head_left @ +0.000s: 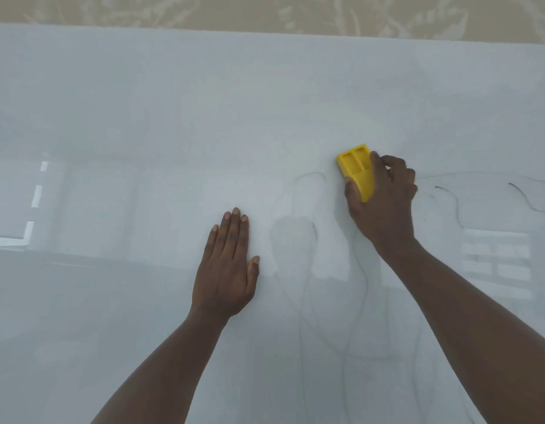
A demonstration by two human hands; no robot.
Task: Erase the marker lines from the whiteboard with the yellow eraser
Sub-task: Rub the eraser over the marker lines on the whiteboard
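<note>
The yellow eraser sits flat on the whiteboard, right of the board's middle, clamped in the right hand: thumb on its near left edge, fingers curled over its right side. Thin marker lines trail to the right of the eraser, with fainter loops running from just left of it down toward the near edge. The left hand lies palm down on the board, fingers together and straight, left of the eraser and nearer, holding nothing
</note>
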